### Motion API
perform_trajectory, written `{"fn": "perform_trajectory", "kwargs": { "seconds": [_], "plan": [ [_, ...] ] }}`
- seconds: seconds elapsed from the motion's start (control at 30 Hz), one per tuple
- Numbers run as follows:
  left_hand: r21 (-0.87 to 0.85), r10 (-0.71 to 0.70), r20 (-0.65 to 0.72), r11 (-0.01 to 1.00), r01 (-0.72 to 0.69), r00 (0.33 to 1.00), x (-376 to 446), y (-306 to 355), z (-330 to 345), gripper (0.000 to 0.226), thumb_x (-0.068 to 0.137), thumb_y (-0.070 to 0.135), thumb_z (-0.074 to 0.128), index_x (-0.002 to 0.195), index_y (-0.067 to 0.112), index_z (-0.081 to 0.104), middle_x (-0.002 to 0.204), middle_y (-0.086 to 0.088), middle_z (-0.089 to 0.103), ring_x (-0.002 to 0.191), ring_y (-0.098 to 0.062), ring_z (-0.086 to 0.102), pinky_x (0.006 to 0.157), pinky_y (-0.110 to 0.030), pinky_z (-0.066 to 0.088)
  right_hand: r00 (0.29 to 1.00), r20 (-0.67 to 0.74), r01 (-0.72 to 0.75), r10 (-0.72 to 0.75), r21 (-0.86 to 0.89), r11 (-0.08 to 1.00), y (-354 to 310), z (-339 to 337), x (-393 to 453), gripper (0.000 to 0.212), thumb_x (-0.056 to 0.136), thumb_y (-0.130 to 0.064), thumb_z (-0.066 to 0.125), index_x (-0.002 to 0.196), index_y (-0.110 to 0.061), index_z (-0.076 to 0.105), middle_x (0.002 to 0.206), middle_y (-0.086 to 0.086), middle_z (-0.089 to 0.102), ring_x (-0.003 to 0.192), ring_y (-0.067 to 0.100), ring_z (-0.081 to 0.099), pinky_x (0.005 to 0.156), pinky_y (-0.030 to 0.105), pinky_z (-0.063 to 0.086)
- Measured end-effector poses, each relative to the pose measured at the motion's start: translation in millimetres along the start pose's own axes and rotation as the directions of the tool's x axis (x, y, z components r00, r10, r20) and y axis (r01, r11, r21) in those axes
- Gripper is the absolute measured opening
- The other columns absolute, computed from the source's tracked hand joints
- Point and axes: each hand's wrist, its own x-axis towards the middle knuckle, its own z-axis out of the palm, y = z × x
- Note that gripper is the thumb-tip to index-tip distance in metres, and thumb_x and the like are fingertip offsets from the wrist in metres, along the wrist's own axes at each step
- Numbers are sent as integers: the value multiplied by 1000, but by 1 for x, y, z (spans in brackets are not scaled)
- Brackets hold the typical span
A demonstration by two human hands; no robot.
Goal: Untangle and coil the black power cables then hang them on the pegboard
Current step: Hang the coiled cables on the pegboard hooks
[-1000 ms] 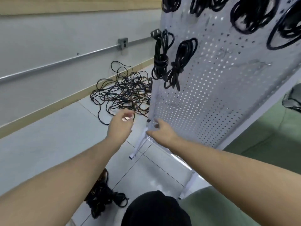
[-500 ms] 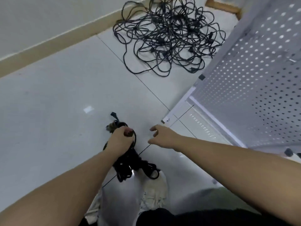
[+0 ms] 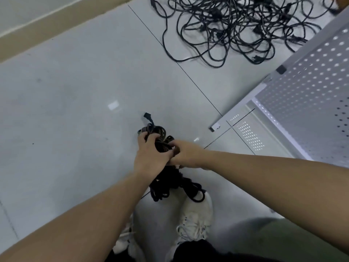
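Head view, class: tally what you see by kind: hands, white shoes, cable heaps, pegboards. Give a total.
Hands: 2, left hand and right hand
White shoes: 2
Cable heaps: 2, held bundle, floor tangle
Pegboard: 1
Total: 7

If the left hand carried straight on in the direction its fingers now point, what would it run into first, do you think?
Probably nothing new: the left hand already grips the cable bundle, whose loops and plug lie directly ahead. Beyond them only bare floor shows, though depth is hard to judge.
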Motion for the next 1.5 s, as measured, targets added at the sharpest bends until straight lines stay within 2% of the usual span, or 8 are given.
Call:
{"fn": "perform_trajectory", "kwargs": {
  "seconds": [0.27,0.4,0.63,0.73,0.9,1.03,1.2,1.5],
  "plan": [
    [-356,148,-130,916,-185,981,-34,47,-22,54,79,19,88,123,22,57,129,7,32,89,20,51,69,1,43,990,-103,104,-97,63,993,-27,-29,-56,38,89,-13,72,120,-23,52,119,2,68,93,16,66,90,39,60],
    [-376,338,-212,838,-396,917,-68,92,-47,61,75,11,87,121,33,53,123,14,36,98,25,48,76,1,41,980,-145,168,-136,235,957,-47,-67,-118,27,97,-11,59,120,-22,53,117,-1,70,94,11,69,91,35,58],
    [-225,691,-200,658,-719,695,-149,184,-79,68,74,7,86,126,32,51,130,19,36,117,16,45,93,-1,36,882,-462,318,-92,438,841,-88,-107,-238,45,94,-51,65,126,-21,57,119,6,69,85,25,70,77,39,63],
    [-183,781,-192,566,-804,594,-189,217,-82,70,71,3,87,129,23,53,133,17,36,120,19,41,97,0,32,816,-565,439,-121,471,765,-90,-112,-285,40,95,-40,69,116,-7,65,107,9,74,84,26,67,61,30,54],
    [-161,852,-212,453,-877,479,-251,258,-80,81,68,5,90,129,35,48,135,6,34,125,22,33,104,-2,28,715,-687,592,-129,497,635,-80,-108,-363,36,92,-34,73,118,-12,62,114,13,75,88,28,66,68,36,48],
    [-298,828,-232,439,-848,510,-295,291,-75,78,73,35,89,135,46,42,140,9,41,125,2,53,105,-24,48,644,-743,675,-181,441,591,-66,-105,-419,29,94,-27,72,119,-17,64,112,10,76,84,23,72,62,27,52],
    [-426,744,-159,541,-725,649,-321,342,-71,63,78,46,78,135,43,50,112,5,74,99,-11,73,96,-44,58,488,-844,763,-224,289,578,-49,-106,-473,30,93,-12,72,119,-18,59,92,1,77,82,20,76,82,40,62],
    [-493,814,-132,442,-749,566,-339,414,-34,52,98,8,65,146,24,51,120,3,74,114,-9,69,104,-39,54,223,-964,810,-147,99,577,-25,-141,-510,17,99,-19,67,111,-25,57,76,-8,76,73,9,74,70,28,60]
  ]
}}
